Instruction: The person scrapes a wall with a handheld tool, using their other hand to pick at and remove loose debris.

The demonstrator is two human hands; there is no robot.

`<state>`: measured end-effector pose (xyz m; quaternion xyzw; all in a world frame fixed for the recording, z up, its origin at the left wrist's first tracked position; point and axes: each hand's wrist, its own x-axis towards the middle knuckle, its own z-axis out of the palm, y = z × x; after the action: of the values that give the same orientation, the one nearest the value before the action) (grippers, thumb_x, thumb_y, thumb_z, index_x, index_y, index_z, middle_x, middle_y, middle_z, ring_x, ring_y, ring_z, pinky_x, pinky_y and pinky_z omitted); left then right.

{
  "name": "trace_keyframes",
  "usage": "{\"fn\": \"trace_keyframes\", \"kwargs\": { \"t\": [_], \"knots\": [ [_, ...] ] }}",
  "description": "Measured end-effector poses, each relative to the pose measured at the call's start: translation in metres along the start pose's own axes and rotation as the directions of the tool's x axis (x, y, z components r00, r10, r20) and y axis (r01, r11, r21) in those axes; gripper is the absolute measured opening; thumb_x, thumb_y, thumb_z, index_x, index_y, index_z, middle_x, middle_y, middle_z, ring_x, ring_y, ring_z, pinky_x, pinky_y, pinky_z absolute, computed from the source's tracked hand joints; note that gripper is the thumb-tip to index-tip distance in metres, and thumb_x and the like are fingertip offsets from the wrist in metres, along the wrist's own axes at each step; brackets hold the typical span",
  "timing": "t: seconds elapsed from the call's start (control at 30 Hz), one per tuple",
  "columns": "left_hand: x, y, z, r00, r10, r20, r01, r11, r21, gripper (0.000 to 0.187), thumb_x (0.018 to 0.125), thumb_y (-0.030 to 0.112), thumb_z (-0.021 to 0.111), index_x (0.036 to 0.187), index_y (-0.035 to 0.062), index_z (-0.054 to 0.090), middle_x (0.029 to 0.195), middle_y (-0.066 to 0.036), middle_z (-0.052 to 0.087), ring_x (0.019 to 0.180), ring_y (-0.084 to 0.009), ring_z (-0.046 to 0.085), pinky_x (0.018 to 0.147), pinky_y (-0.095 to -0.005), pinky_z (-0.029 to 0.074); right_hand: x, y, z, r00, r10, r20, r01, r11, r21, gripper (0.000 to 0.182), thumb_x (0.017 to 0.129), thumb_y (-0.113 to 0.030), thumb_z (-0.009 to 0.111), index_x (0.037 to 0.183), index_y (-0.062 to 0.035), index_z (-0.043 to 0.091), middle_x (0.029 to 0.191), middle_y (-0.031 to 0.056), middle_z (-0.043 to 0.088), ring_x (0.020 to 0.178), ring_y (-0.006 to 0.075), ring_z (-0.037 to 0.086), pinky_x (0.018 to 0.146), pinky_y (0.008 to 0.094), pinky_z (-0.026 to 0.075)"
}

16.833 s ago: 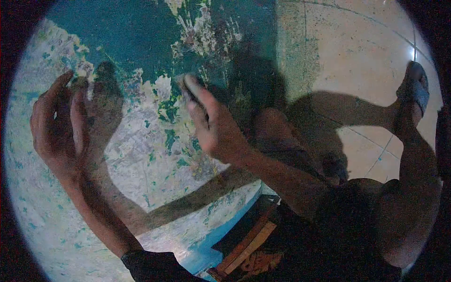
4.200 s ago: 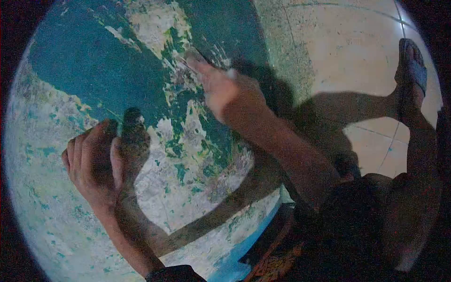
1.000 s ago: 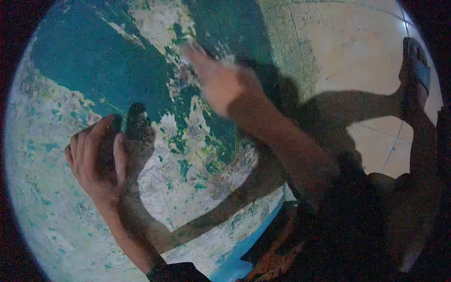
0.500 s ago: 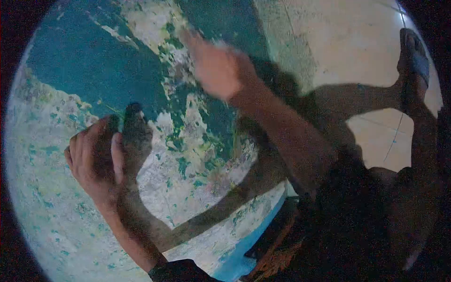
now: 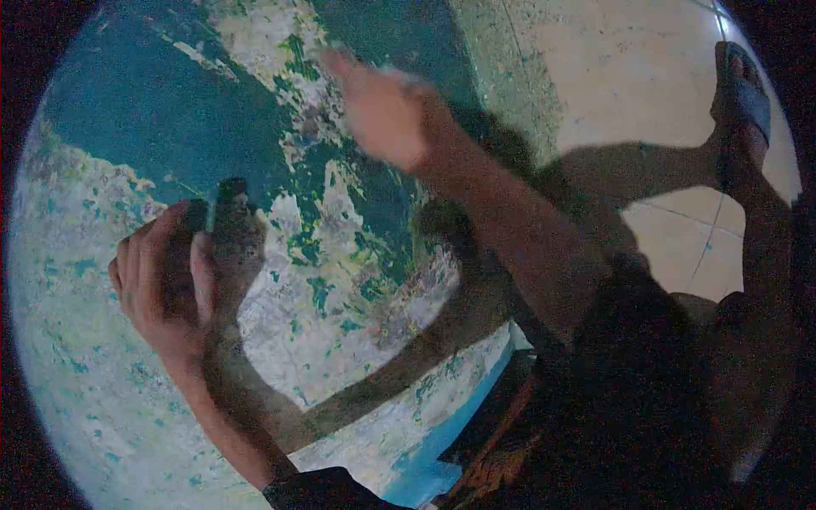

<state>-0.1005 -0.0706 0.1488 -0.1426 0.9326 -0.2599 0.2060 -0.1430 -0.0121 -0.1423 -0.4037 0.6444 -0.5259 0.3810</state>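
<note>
My left hand point(image 5: 166, 280) is held over a large surface point(image 5: 102, 374) mottled in whitish and teal. Its fingers and thumb come together at a small dark item point(image 5: 198, 214), too dim to name. Farther up the same surface, my right hand point(image 5: 391, 115) is closed and smeared by motion, with the index finger reaching toward a boundary between pale flaky patches and smooth teal. Whatever its other fingers hold, if anything, is hidden.
Pale floor tiles point(image 5: 629, 76) lie to the right, speckled near the surface's edge. A sandalled foot point(image 5: 748, 106) and dark clothing point(image 5: 654, 391) fill the right side. A bright blue strip point(image 5: 433, 463) runs along the lower edge. Arm shadows cross the surface.
The whole view has shifted slightly, so both hands appear a little further left. My right hand stays closed at the same patch and my left hand keeps its grip.
</note>
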Motion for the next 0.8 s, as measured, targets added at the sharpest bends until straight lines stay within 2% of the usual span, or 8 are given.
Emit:
{"fn": "trace_keyframes", "kwargs": {
  "t": [0.03,0.13,0.3,0.4,0.53,0.63,0.73,0.8],
  "knots": [
    [0.003,-0.001,0.000,1.000,-0.004,-0.004,0.004,1.000,0.008,0.028,0.088,0.020,0.072,0.113,0.0079,0.072,0.105,-0.008,0.073,0.096,-0.0289,0.065,0.093,-0.0411,0.045,0.002,-0.006,-0.010,0.997,0.070,0.015,-0.071,0.996,0.057,0.055,0.092,-0.007,0.051,0.147,-0.0053,0.048,0.131,0.0212,0.064,0.089,0.0298,0.071,0.079,0.0403,0.061],
    [-0.002,0.002,-0.001,0.999,-0.006,0.034,0.006,1.000,-0.001,0.029,0.089,0.019,0.072,0.115,0.0083,0.072,0.106,-0.008,0.073,0.098,-0.0286,0.065,0.093,-0.0410,0.045,0.015,0.019,0.019,0.934,-0.196,-0.298,0.202,0.979,-0.012,0.053,0.094,-0.007,0.050,0.147,-0.0111,0.049,0.121,0.0227,0.068,0.089,0.0322,0.072,0.080,0.0412,0.060],
    [-0.003,-0.008,0.006,0.992,0.071,-0.102,-0.072,0.997,-0.012,0.035,0.090,0.022,0.071,0.122,0.0087,0.071,0.110,-0.008,0.073,0.106,-0.0292,0.065,0.099,-0.0424,0.043,-0.019,-0.040,-0.029,0.975,-0.094,0.201,-0.004,0.899,0.439,0.044,0.104,-0.014,0.046,0.148,-0.0122,0.049,0.121,0.0230,0.068,0.107,0.0383,0.069,0.092,0.0447,0.056],
    [0.007,0.014,-0.008,0.983,0.149,0.108,-0.162,0.979,0.126,0.036,0.091,0.026,0.071,0.121,0.0069,0.071,0.114,-0.012,0.072,0.113,-0.0327,0.063,0.103,-0.0444,0.043,-0.055,-0.057,-0.025,0.944,-0.330,-0.001,0.221,0.631,0.744,0.038,0.104,-0.019,0.053,0.141,-0.0120,0.057,0.124,0.0232,0.067,0.110,0.0416,0.067,0.094,0.0451,0.054],
    [-0.009,0.002,0.003,0.996,0.010,0.086,0.016,0.955,-0.295,0.035,0.092,0.030,0.071,0.115,0.0034,0.073,0.110,-0.017,0.074,0.109,-0.0344,0.065,0.101,-0.0452,0.047,-0.046,-0.070,-0.050,0.897,-0.441,0.012,0.233,0.497,0.836,0.037,0.103,-0.021,0.058,0.139,-0.0132,0.061,0.121,0.0231,0.067,0.107,0.0393,0.067,0.091,0.0433,0.054],
    [-0.029,-0.007,0.020,0.983,-0.173,-0.061,0.076,0.689,-0.721,0.027,0.091,0.024,0.075,0.104,0.0006,0.073,0.101,-0.020,0.074,0.100,-0.0335,0.069,0.092,-0.0446,0.053,-0.039,-0.067,-0.045,0.836,-0.548,0.017,0.184,0.311,0.933,0.038,0.103,-0.022,0.059,0.140,-0.0128,0.060,0.112,0.0177,0.068,0.096,0.0293,0.067,0.084,0.0380,0.053],
    [-0.040,-0.008,0.027,0.957,-0.284,-0.052,0.063,0.382,-0.922,0.016,0.086,0.008,0.081,0.088,-0.0002,0.067,0.089,-0.021,0.073,0.087,-0.0308,0.072,0.078,-0.0433,0.058,-0.035,-0.055,-0.041,0.788,-0.606,0.110,0.009,0.189,0.982,0.038,0.105,-0.022,0.059,0.142,-0.0133,0.060,0.100,0.0082,0.067,0.085,0.0169,0.060,0.076,0.0306,0.050],
    [-0.039,-0.007,0.023,0.948,-0.317,-0.024,0.085,0.327,-0.941,0.017,0.084,0.007,0.082,0.085,0.0005,0.066,0.087,-0.018,0.072,0.085,-0.0284,0.071,0.077,-0.0425,0.057,-0.033,-0.050,-0.046,0.743,-0.618,0.256,-0.168,0.197,0.966,0.038,0.106,-0.022,0.057,0.143,-0.0141,0.059,0.093,0.0026,0.063,0.080,0.0109,0.056,0.072,0.0263,0.047]
  ]
}}
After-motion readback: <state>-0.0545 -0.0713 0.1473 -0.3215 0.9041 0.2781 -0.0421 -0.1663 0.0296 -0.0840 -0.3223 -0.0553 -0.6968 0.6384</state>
